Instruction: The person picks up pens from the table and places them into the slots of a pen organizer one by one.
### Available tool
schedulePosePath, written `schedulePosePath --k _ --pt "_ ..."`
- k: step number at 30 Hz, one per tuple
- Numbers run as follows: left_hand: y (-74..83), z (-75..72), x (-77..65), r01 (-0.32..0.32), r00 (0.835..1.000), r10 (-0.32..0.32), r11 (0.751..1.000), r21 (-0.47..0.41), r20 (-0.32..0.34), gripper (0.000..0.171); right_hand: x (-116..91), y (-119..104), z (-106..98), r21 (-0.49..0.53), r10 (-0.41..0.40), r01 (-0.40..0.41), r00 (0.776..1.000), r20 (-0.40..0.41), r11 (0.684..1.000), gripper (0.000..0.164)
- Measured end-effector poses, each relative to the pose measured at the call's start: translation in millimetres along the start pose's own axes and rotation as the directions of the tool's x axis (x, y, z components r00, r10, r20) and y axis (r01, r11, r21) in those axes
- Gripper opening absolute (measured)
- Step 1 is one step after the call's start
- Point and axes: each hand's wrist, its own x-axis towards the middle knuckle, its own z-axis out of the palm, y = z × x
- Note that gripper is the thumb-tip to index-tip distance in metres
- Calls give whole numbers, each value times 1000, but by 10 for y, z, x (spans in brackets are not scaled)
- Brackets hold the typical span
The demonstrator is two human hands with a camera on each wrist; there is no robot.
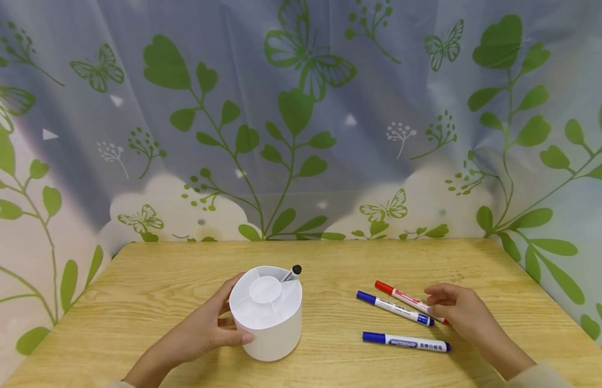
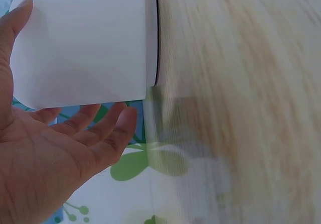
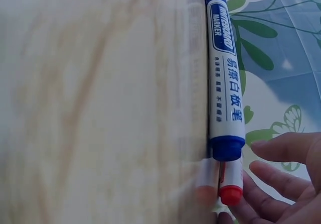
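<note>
My left hand (image 1: 201, 331) holds a white round pen holder (image 1: 276, 342) at its left side, thumb in front and fingers behind. In the left wrist view, the thumb lies on the holder's white wall (image 2: 85, 48). A black-ended marker (image 1: 292, 274) leans in one of the holder's compartments. To the right lie a red marker (image 1: 407, 299), a blue marker (image 1: 393, 309) beside it, and another blue marker (image 1: 407, 342) nearer me. My right hand (image 1: 465, 312) is at the red marker's right end, fingers loosely bent; contact is unclear. The right wrist view shows a red end (image 3: 231, 195) beyond a blue marker (image 3: 225, 78).
Everything stands on a light wooden table (image 1: 330, 323). Behind it hangs a blue-grey curtain (image 1: 368, 134) with green leaves and butterflies, reaching down to the table's back edge. Table surface lies between the pen holder and the markers.
</note>
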Motion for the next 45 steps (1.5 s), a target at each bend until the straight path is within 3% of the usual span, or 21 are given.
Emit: schedulePosePath --k 11,26,35,45 --pt "-20 0 6 -11 1000 11 1000 0 4 104 33 52 25 95 63 -64 998 13 993 44" --pt "0 62 22 -24 1000 24 1000 -9 -5 105 54 48 82 41 26 -24 999 -29 999 31" --pt "-9 43 6 -36 999 36 999 10 3 104 36 10 28 -39 7 -11 995 -101 999 28" --pt "1 -23 -29 11 1000 -11 999 37 -3 103 4 -105 23 -50 6 -16 983 -181 999 26"
